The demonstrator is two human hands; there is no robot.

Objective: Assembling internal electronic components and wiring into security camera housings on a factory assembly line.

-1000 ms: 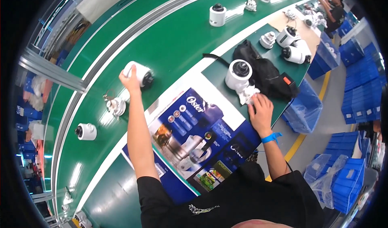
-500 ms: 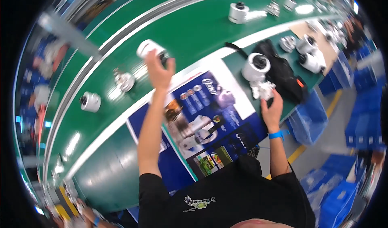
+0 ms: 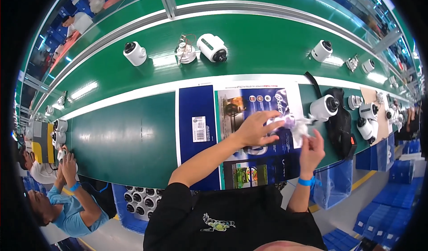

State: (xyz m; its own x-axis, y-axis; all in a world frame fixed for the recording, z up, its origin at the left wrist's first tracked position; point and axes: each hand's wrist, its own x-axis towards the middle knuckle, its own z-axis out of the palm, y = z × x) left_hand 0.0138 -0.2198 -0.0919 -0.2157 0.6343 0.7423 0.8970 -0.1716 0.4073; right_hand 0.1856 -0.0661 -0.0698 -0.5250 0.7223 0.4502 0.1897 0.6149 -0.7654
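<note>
Two bare hands reach over a printed cardboard sheet (image 3: 200,159) laid on the dark green table (image 3: 125,139). Between them, toward the right of the sheet, is a small white part (image 3: 302,128), blurred and with an uneven outline. The left hand (image 3: 256,130) comes in from the left, its fingers parted and the thumb held away from them, with the fingertips near the left side of the white part. The right hand (image 3: 312,151) is on the near right side of that part, its fingers bent and their tips close against it; the blur hides whether they grip it. A blue band (image 3: 306,181) circles the right wrist.

Just beyond the white part, to the right, a white housing (image 3: 322,108) with a black end lies tilted on the table. A black bag (image 3: 339,135) lies to the right of it, and farther right are more white housings (image 3: 365,128).

On the far side runs a green conveyor (image 3: 267,44). Toward its left are a white housing with a black top (image 3: 137,55), a white piece with thin wires (image 3: 186,54), and a larger housing lying tilted (image 3: 211,46). Another housing (image 3: 322,51) stands well to the right.

At the near left, a co-worker in a blue shirt (image 3: 76,217) has both hands raised by the table's edge. A blue crate (image 3: 126,216) filled with housings sits between the two people.
</note>
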